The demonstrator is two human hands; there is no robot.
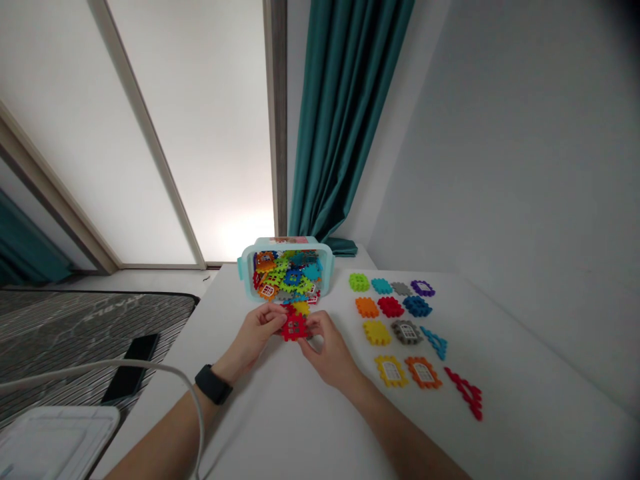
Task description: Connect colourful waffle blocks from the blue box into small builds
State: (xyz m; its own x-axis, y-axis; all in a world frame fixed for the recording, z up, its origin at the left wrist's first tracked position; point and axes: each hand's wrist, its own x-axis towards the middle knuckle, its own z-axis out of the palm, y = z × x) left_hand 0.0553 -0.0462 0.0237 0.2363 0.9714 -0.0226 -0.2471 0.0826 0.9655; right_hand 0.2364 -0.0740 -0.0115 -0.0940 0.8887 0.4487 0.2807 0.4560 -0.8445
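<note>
Red plastic tile (294, 328) held over the white table (220, 347), between both hands
The left hand (257, 331) and right hand (327, 348) pinch its edges, just in front of a tub (245, 267) of mixed tiles; sorted tiles (391, 307) lie in rows to the right.

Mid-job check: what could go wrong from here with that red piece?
The red plastic window piece, held between the left hand and right hand, sits close to the heaped light-teal plastic tub and a loose yellow plastic piece, so a slip might knock pieces around. A white cable running beside the left forearm could also snag and tug that arm.
</note>
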